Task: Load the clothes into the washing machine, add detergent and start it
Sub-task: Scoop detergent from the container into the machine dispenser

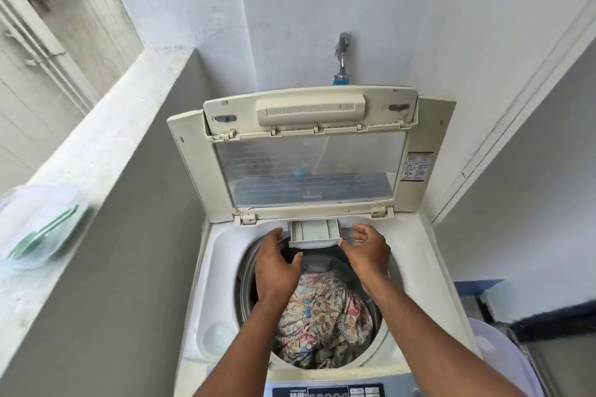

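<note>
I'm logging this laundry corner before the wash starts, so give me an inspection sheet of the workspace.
Surface: washing machine top, lid raised.
Job's things: floral clothes in the drum; detergent drawer pulled out.
Clutter: clear container with green scoop on the ledge at left.
Grippers: left hand and right hand open, beside the drawer; contact unclear.
Cables: nothing seen.
Surroundings: tap on the wall behind; control panel at the near edge.

Both arms outstretched, left grip (pixel 280 263) and right grip (pixel 366 250) loosely spread.
</note>
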### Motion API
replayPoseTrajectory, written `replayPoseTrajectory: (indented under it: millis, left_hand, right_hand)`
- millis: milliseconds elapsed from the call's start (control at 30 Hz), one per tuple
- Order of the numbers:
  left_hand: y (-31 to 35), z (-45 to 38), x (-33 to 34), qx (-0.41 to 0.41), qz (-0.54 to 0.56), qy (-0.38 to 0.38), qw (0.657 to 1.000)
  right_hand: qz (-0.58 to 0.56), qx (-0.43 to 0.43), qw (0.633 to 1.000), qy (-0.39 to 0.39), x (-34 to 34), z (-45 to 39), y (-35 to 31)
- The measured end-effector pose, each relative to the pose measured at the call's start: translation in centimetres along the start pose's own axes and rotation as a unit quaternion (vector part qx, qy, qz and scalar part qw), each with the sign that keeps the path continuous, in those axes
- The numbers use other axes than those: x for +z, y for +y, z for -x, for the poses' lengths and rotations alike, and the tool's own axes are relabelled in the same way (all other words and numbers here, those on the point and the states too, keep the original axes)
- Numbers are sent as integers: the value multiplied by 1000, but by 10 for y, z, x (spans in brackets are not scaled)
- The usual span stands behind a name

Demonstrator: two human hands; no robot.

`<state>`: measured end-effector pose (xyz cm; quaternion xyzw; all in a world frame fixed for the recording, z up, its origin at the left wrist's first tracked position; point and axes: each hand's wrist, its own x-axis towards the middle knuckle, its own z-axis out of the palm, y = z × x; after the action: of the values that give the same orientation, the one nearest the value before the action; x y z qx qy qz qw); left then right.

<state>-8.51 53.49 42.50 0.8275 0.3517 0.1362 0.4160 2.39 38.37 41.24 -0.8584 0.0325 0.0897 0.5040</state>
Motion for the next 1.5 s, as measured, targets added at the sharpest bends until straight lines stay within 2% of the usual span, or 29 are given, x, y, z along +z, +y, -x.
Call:
replayPoseTrajectory:
  millis: [267,667,867,1167,1500]
  left_hand:
    - [-15,-17,25,-41,16,-1,999]
    - [-19,-48,42,-87,40,29,995]
    - [-7,-64,41,-101,88,43,990]
    - [-7,-79,52,-138,105,63,983]
    - [-9,-74,45,-99,56,46,993]
  right_hand:
    - [29,-7,999,-16,35,-11,23]
    - [-27,-8,998,48,57,-18,22]
    - [-61,-9,995,83,66,-34,5]
    - [-29,-7,995,97,73,-50,-1]
    - [12,-12,997,72,71,-49,-3]
